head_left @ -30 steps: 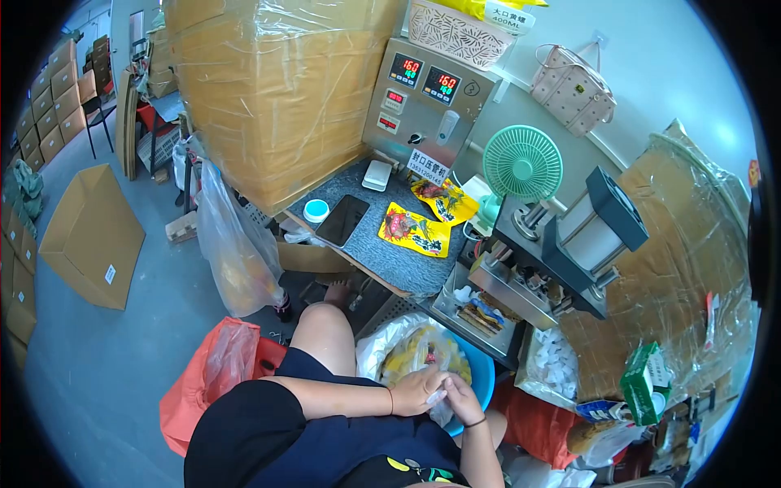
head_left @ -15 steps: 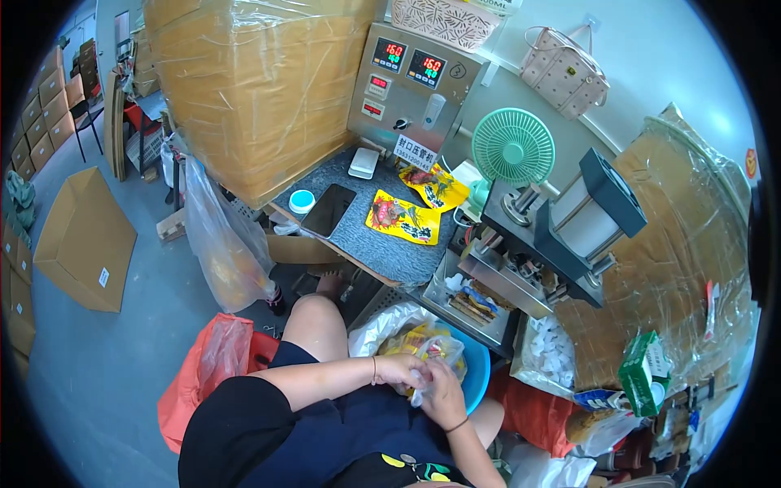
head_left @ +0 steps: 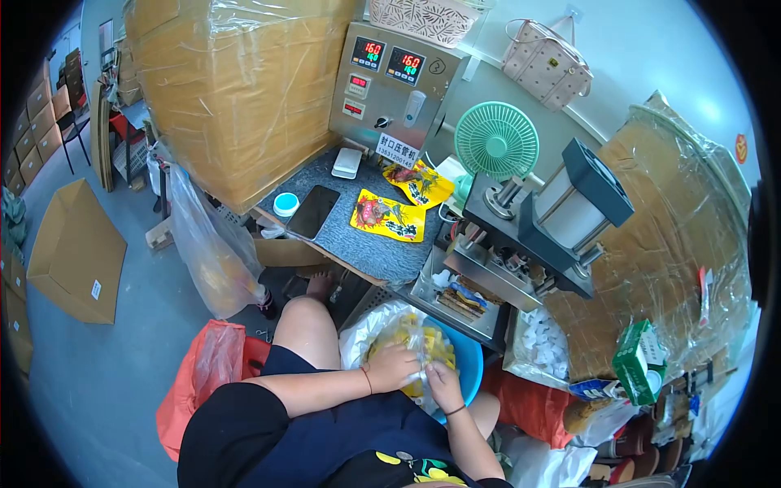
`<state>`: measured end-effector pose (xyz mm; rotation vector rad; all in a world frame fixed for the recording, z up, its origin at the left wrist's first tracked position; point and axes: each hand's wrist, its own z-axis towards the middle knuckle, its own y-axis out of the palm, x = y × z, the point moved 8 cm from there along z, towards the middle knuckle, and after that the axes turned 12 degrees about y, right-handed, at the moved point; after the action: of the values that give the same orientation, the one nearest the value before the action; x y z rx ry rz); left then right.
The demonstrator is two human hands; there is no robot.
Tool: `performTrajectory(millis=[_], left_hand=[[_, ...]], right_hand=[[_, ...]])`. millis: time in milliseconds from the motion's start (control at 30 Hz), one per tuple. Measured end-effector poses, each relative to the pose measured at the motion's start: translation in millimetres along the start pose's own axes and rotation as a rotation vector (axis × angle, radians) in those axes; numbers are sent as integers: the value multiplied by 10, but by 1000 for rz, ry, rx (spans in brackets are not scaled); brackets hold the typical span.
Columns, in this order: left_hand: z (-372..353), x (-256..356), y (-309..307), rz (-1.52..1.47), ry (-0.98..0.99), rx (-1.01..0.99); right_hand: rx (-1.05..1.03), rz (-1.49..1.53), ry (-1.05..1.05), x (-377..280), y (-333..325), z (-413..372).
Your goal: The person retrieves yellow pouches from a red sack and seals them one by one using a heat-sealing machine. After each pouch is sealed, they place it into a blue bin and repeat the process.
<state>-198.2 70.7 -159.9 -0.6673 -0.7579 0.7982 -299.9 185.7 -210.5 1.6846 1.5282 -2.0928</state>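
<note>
A clear plastic bag with several yellow packets inside rests in a blue tub between my knees. White plastic sheeting lies along the tub's left side. My left hand is closed at the near edge of the bag, its fingers bent over the film. Just right of it, my right hand pinches the bag's plastic between thumb and fingers. The fingertips of both hands are partly hidden. On the bench ahead lie two yellow printed pouches, one flat pouch and one tilted pouch.
A phone and a white-and-blue jar lie on the grey bench. Behind are a control box and a green fan. A press machine overhangs the tub's right. A red bag stands at my left.
My hands have moved apart from each other over the bag, the left one shifting away leftward. More of the yellow packets shows between them. The whole view has shifted slightly.
</note>
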Motion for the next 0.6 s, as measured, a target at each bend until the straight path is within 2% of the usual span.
performTrajectory(millis=[67, 100, 133, 167, 200, 233, 300, 367, 400, 500, 533, 600], left_hand=[[-84, -89, 330, -77, 18, -212], [-155, -43, 434, -132, 92, -241], [-190, 45, 424, -187, 167, -268], [-214, 138, 389, -238, 244, -291], [-186, 203, 225, -310, 293, -199], [-138, 264, 7, -449, 400, 90], [-259, -29, 574, -1393, -401, -113], [-220, -169, 710, -1510, -550, 193], [-179, -229, 746, -1170, -492, 101], [-57, -16, 710, -447, -60, -187], [-61, -24, 811, -481, -55, -248], [-64, -88, 713, -576, -183, -121]], right_hand=[[98, -371, -28, -123, -105, -39], [143, -557, -39, -178, -140, -49], [44, -673, 316, 100, -135, 32], [85, -611, 283, 221, -114, -9], [134, -552, 240, 459, -104, -50], [184, -498, 190, 554, -167, 1], [284, -368, 17, 107, -250, -107], [421, -186, -182, -237, -324, -316], [399, -278, -287, -403, -288, -380], [293, -362, -572, -935, -169, -539], [283, -356, -572, -910, -137, -544], [289, 131, -225, -567, -195, -376]])
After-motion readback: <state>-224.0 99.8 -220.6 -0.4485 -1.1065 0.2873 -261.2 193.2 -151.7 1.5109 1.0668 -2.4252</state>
